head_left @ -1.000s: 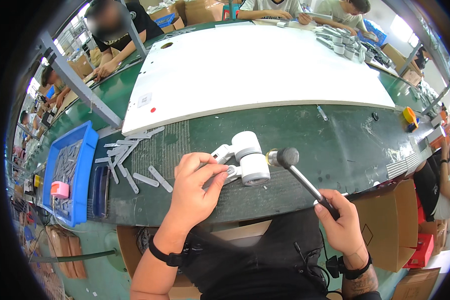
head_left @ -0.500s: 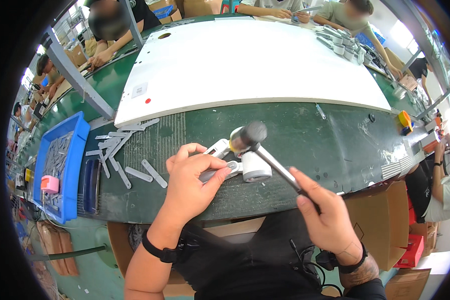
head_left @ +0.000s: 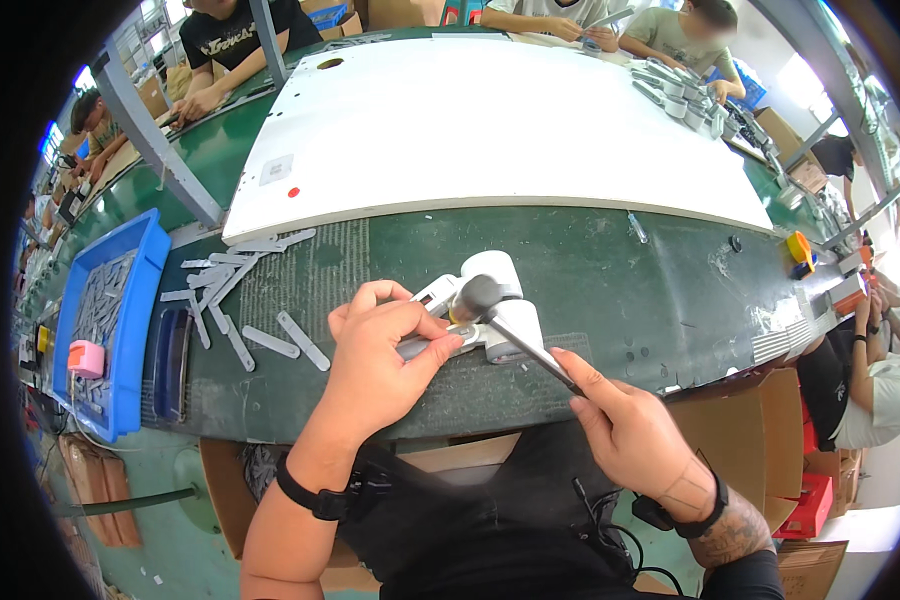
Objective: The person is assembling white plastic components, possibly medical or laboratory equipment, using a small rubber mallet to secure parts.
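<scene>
My right hand (head_left: 620,420) grips the handle of a mallet (head_left: 515,340) with a dark round head. The head is over the end of a grey handle-like part (head_left: 420,345), by the fingertips of my left hand (head_left: 385,345); whether it touches is hard to tell. My left hand is closed on that part, pinching it near its end. Right beside it stands a white cylindrical piece (head_left: 515,325) with a rounded body. Behind lies another white cylinder (head_left: 492,268), joined to a light arm with a dark slot (head_left: 435,295).
Loose grey strips (head_left: 235,275) lie to the left, near a dark blue tray (head_left: 173,365). A blue bin (head_left: 115,320) holds many strips and a pink object (head_left: 86,358). A large white board (head_left: 490,130) spans the far side. Grey pieces (head_left: 680,95) and co-workers are beyond.
The mallet head has come down and nearer, onto the part by my left fingertips. My right hand has shifted slightly left and lower. My left hand keeps its pinch.
</scene>
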`<state>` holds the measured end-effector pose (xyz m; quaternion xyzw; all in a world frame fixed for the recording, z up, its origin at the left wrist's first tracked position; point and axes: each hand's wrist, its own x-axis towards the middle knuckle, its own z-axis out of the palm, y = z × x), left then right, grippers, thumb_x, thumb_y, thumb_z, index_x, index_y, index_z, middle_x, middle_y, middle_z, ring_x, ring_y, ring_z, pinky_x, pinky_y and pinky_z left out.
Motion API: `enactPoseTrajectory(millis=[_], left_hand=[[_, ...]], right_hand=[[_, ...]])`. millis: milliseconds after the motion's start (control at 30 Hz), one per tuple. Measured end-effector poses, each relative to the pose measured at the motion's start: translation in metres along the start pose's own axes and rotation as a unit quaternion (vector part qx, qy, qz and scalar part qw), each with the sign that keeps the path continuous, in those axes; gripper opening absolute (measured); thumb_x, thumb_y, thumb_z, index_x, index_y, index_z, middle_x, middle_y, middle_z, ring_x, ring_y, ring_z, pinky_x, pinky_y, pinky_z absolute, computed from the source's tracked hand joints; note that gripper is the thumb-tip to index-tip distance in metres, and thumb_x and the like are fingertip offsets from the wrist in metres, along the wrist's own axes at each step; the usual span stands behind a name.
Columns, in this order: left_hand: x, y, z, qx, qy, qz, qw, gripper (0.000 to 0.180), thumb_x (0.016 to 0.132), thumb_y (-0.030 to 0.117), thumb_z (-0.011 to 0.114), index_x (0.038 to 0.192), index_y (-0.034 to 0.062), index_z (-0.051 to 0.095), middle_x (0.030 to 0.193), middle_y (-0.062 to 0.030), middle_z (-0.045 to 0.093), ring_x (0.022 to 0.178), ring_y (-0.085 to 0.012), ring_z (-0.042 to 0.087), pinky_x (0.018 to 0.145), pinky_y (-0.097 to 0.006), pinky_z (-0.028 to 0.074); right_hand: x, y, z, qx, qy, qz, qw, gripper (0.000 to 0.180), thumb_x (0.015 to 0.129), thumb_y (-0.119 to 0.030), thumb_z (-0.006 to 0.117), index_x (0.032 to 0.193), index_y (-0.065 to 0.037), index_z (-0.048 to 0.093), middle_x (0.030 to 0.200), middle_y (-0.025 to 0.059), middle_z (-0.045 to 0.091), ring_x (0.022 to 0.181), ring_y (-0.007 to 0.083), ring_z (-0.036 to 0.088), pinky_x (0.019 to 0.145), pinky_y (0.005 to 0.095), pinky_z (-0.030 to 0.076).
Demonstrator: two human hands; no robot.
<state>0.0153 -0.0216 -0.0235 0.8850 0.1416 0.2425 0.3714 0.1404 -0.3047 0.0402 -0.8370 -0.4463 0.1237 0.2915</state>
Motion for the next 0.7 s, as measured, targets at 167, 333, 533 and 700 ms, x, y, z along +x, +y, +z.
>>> enactPoseTrajectory(millis=[167, 333, 533, 700], left_hand=[[-0.002, -0.003, -0.001, 0.001, -0.001, -0.006, 1.000, 0.016, 0.087, 0.023, 0.095, 0.092, 0.0136, 0.083, 0.098, 0.0050, 0.082, 0.120, -0.0227, 0.063, 0.114, -0.049, 0.035], [-0.002, -0.003, 0.001, 0.002, -0.002, 0.007, 1.000, 0.017, 0.086, 0.024, 0.096, 0.094, 0.0151, 0.084, 0.098, 0.0057, 0.082, 0.120, -0.0222, 0.063, 0.113, -0.049, 0.035], [-0.013, 0.000, -0.015, 0.101, 0.041, 0.045, 0.993, 0.031, 0.078, 0.034, 0.100, 0.098, 0.0159, 0.084, 0.128, -0.0030, 0.075, 0.130, -0.0294, 0.058, 0.111, -0.051, 0.036], [-0.029, -0.014, -0.032, 0.194, 0.030, 0.059, 0.979, 0.042, 0.073, 0.040, 0.103, 0.103, 0.0175, 0.085, 0.157, -0.0113, 0.059, 0.148, -0.0365, 0.048, 0.119, -0.060, 0.033]], right_hand=[[0.003, -0.016, -0.021, -0.013, 0.031, -0.011, 0.999, 0.057, 0.107, -0.005, 0.069, 0.163, -0.016, 0.064, 0.103, 0.0203, 0.079, 0.085, 0.0396, 0.074, 0.080, 0.0437, 0.061], [-0.006, -0.015, -0.007, 0.009, 0.068, -0.006, 0.998, 0.054, 0.109, -0.008, 0.067, 0.162, -0.018, 0.065, 0.103, 0.0235, 0.078, 0.084, 0.0427, 0.075, 0.078, 0.0453, 0.061], [-0.001, -0.014, -0.014, 0.009, 0.042, 0.020, 0.999, 0.052, 0.108, -0.005, 0.067, 0.160, -0.011, 0.066, 0.097, 0.0240, 0.077, 0.083, 0.0400, 0.076, 0.080, 0.0436, 0.060], [-0.002, -0.037, -0.031, 0.052, 0.123, -0.064, 0.989, 0.052, 0.107, 0.002, 0.065, 0.160, 0.000, 0.064, 0.137, 0.0249, 0.079, 0.113, 0.0361, 0.081, 0.100, 0.0341, 0.059]])
